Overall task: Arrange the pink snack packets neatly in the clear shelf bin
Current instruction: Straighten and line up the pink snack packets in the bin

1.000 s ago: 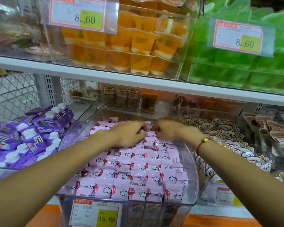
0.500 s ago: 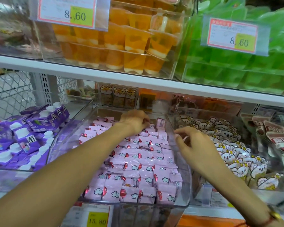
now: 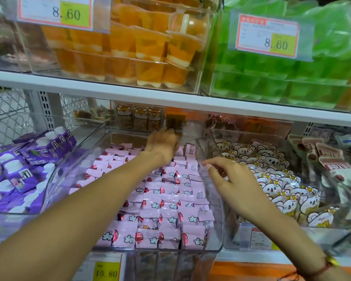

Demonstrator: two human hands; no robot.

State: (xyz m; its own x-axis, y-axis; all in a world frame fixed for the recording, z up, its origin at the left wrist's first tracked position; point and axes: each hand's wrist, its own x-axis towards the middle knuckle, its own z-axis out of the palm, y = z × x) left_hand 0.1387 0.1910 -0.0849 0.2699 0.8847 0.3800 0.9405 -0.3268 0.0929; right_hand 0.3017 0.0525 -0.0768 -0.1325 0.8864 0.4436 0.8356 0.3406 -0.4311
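Note:
Rows of pink snack packets (image 3: pixel 164 201) with cloud and balloon prints fill the clear shelf bin (image 3: pixel 218 226) in the middle of the lower shelf. My left hand (image 3: pixel 163 145) reaches over the back rows toward the bin's rear wall; its fingers point away and are partly hidden, so I cannot tell whether they hold anything. My right hand (image 3: pixel 229 179) hovers over the bin's right wall with relaxed, spread fingers, holding nothing. A few packets (image 3: pixel 189 151) at the back right stand upright.
A bin of purple cartons (image 3: pixel 18 167) sits to the left, a bin of white bear packets (image 3: pixel 272 179) to the right. The white shelf (image 3: pixel 170 99) just above carries orange jelly cups (image 3: pixel 142 51) and green ones (image 3: pixel 282 78). A yellow price tag (image 3: pixel 105 268) hangs on the front.
My right hand has pulled back from the middle of the bin to its right wall. My left hand has reached further toward the back of the bin.

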